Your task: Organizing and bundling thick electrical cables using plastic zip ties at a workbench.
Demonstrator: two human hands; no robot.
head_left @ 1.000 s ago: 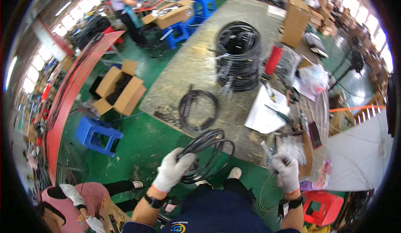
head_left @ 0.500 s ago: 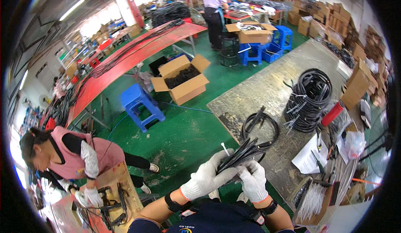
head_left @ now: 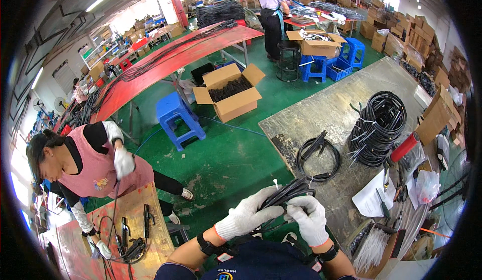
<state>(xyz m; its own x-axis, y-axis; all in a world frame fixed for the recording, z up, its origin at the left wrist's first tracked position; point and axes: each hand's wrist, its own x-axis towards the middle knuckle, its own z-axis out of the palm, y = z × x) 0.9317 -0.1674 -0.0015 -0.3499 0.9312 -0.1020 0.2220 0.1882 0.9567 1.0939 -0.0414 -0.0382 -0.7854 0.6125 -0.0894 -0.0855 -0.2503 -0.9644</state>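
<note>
My left hand (head_left: 247,214), in a white knit glove, is closed around a coiled bundle of black cable (head_left: 288,193) held in front of my body. A white cable tie (head_left: 275,183) sticks up from the bundle beside the left fingers. At the bundle's right lower side, my gloved right hand (head_left: 309,221) has its thumb and fingertips pinched together. What sits between those fingertips is too small to make out. A single black cable coil (head_left: 319,160) with a thick connector lies on the metal-topped table ahead.
On the table (head_left: 301,114) stand a tall stack of cable coils (head_left: 377,129), a red roll (head_left: 404,147), paper (head_left: 374,192) and white cable ties (head_left: 370,250). A co-worker (head_left: 108,164) handles cables at left. Beyond are a blue stool (head_left: 179,120) and an open carton (head_left: 236,107).
My hands and the bundle have lowered slightly, and the bundle is turned so the coil on the table shows fully. The co-worker at left has raised one gloved hand, pulling up a cable.
</note>
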